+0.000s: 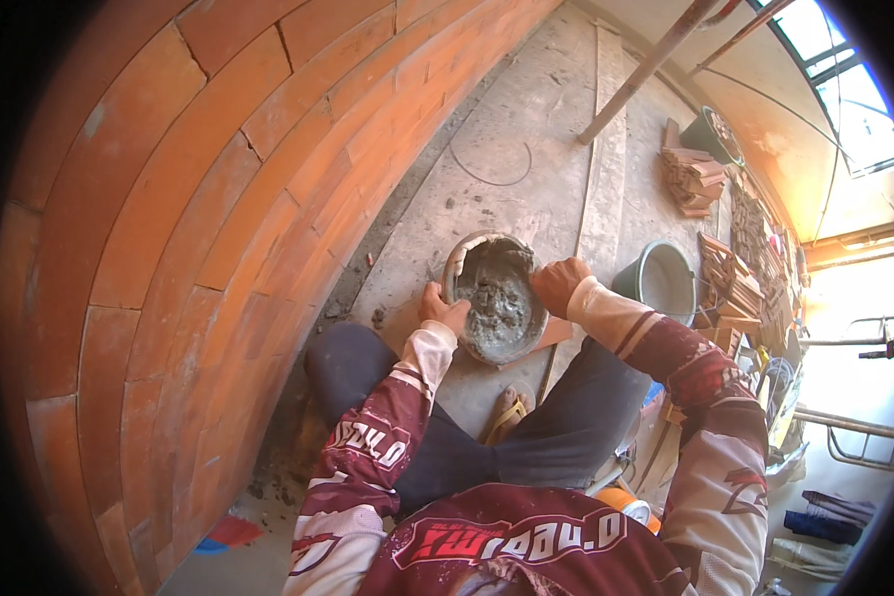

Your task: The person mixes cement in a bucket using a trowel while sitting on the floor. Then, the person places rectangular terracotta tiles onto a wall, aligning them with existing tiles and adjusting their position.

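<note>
A round bowl [454, 261] crusted with mortar stands tilted in front of me, over the floor between my knees. Wet grey mortar [502, 303] lies in a lumpy mass inside it. At the bowl's left side, my left hand [445, 310] is closed on the rim, thumb toward the inside. My right hand [560, 284] grips the opposite rim, its fingers curled in a fist. Just under the bowl's lower right side, part of a flat orange brick tile [554, 333] shows. Whether the bowl rests on it cannot be made out.
An orange brick wall [199, 219] rises close on my left. To the right stand a bucket [666, 283], stacked brick tiles [693, 184] and another bucket [713, 134]. A slanting pole [646, 74] meets the dusty floor [536, 109] ahead. A wire loop [492, 182] lies there.
</note>
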A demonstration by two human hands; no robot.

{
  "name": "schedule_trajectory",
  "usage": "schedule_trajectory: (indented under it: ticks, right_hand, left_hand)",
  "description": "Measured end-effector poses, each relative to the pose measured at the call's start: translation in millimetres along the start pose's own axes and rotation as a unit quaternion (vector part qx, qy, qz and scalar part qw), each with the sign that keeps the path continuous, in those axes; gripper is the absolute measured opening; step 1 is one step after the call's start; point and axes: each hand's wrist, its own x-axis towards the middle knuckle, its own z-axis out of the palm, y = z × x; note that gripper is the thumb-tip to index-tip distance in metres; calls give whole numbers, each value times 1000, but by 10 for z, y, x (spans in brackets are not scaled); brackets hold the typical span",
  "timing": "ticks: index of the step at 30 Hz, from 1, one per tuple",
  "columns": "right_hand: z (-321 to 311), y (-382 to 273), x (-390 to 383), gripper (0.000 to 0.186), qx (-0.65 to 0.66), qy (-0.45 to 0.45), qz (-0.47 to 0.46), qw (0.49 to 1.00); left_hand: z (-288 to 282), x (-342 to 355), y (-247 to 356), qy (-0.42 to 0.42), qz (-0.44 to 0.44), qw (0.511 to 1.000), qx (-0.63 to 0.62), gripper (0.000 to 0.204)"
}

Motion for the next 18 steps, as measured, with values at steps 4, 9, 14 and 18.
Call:
schedule_trajectory:
  ticks: [4, 9, 14, 18]
  right_hand:
    - [357, 43, 146, 13, 75, -96, -56, 991]
    - [919, 160, 229, 25, 182, -169, -181, 952]
    - [715, -145, -91, 33, 522, -230, 88, 817]
    - [779, -303, -249, 40, 620, -188, 100, 755]
  left_hand:
    - [62, -14, -115, 27, -9, 999, -46, 40]
    - [45, -51, 39, 20, -34, 999, -27, 44]
    - [26, -53, 3, 13, -9, 1000, -12, 46]
    - [88, -6, -172, 6, 7, 1000, -25, 41]
